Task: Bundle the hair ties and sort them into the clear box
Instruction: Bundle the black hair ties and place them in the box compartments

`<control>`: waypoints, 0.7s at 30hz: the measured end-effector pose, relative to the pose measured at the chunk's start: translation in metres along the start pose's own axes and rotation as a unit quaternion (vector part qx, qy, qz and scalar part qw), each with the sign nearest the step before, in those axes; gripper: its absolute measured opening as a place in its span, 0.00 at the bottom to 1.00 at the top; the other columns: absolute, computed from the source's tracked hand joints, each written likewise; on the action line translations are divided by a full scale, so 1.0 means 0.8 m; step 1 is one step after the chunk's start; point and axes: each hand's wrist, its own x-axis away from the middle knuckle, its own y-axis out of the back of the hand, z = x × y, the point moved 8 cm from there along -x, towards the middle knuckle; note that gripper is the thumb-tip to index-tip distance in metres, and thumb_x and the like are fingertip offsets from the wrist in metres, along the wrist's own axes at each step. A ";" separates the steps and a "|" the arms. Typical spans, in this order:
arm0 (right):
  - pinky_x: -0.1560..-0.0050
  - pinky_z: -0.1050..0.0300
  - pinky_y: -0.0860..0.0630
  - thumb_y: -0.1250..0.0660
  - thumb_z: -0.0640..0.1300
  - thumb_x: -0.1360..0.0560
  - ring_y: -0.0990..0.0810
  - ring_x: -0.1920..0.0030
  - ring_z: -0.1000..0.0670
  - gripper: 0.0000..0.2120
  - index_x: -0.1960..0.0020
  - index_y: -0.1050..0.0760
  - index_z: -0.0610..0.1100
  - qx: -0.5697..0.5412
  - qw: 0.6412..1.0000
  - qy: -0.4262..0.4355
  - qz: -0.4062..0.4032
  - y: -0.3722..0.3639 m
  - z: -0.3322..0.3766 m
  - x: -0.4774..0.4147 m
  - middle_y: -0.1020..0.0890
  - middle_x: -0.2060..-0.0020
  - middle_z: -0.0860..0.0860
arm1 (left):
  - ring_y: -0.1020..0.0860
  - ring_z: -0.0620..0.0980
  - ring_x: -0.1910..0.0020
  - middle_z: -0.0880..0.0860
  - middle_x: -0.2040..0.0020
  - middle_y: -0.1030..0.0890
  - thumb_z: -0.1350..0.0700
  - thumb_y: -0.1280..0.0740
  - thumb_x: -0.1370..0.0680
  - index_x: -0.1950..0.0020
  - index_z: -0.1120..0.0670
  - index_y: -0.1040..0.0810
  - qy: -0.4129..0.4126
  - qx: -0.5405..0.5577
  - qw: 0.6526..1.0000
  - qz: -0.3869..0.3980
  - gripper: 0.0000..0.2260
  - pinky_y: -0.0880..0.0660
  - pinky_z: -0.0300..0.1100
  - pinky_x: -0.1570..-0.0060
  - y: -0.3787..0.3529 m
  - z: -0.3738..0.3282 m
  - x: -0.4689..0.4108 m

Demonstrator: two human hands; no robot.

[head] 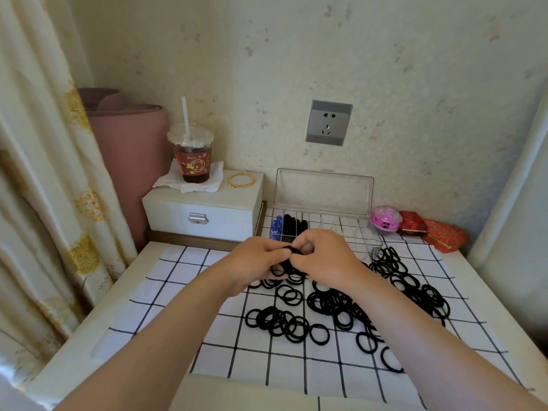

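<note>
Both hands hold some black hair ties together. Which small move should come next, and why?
Probably finish binding the bundle pinched between the left hand and right hand before going to the clear box: both hands are occupied with it, above the loose hair ties.

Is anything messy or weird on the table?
Nothing looks spilled or broken. The only mess is the black hair ties scattered loose over the checked cloth. A bit odd: the drink cup stands on a white jewelry box.

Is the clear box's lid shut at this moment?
No, the lid of the clear box stands raised upright, leaving it open.
</note>
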 end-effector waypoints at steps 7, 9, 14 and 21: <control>0.67 0.57 0.21 0.24 0.48 0.27 0.18 0.62 0.51 0.18 0.40 0.24 0.47 -0.198 0.974 -0.086 0.073 0.004 -0.015 0.003 0.18 0.50 0.47 | 0.20 0.55 0.43 0.52 0.42 0.17 0.55 0.33 0.20 0.42 0.49 0.16 -0.007 0.008 1.000 0.008 0.09 0.20 0.49 0.43 0.004 -0.005 -0.003; 0.62 0.55 0.19 0.24 0.48 0.27 0.16 0.56 0.48 0.21 0.36 0.24 0.45 -0.237 0.958 -0.115 0.116 -0.004 -0.018 0.006 0.18 0.44 0.47 | 0.20 0.56 0.41 0.51 0.42 0.17 0.55 0.31 0.21 0.41 0.49 0.16 -0.014 0.033 0.999 0.023 0.10 0.20 0.47 0.45 -0.001 -0.009 0.000; 0.56 0.51 0.16 0.24 0.43 0.27 0.17 0.56 0.45 0.16 0.42 0.19 0.38 -0.304 0.932 -0.145 0.137 -0.012 -0.022 0.009 0.16 0.46 0.39 | 0.21 0.47 0.61 0.55 0.54 0.19 0.57 0.27 0.24 0.44 0.55 0.20 0.008 0.068 0.997 -0.017 0.10 0.19 0.41 0.57 0.006 -0.008 0.001; 0.57 0.51 0.16 0.25 0.41 0.27 0.15 0.60 0.46 0.10 0.47 0.18 0.40 -0.351 0.920 -0.153 0.080 -0.004 -0.031 0.002 0.13 0.55 0.42 | 0.16 0.49 0.56 0.55 0.53 0.15 0.61 0.31 0.23 0.45 0.58 0.18 0.048 0.111 0.993 -0.006 0.07 0.18 0.40 0.53 0.011 -0.005 0.006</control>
